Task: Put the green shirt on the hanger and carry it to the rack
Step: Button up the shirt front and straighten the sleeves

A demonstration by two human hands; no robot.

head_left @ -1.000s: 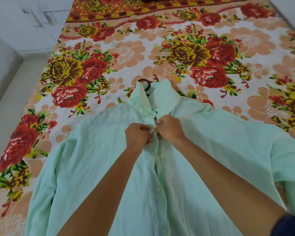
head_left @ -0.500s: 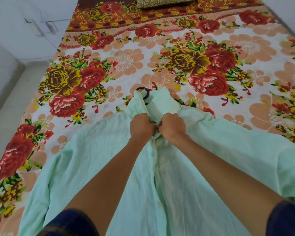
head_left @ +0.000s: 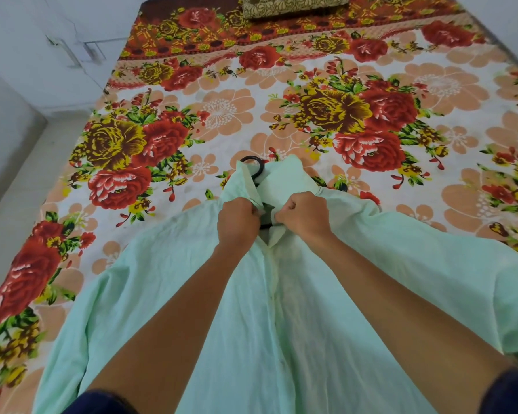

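Observation:
The pale green shirt (head_left: 168,273) lies spread front-up on the bed, collar pointing away from me. A black hanger (head_left: 255,165) is inside it; only its hook shows above the collar, plus a dark sliver in the neck opening. My left hand (head_left: 237,224) pinches the left edge of the front placket just below the collar. My right hand (head_left: 301,216) pinches the right edge beside it. A small gap shows between the two edges at the neck.
The bed is covered by a floral sheet (head_left: 222,115) in red, yellow and peach. A patterned pillow (head_left: 293,6) lies at the far end. White cabinet doors (head_left: 72,52) and pale floor run along the left side.
Both hands have slid up the placket from mid-chest to just under the collar. The collar now stands more bunched, and the neck opening has parted slightly.

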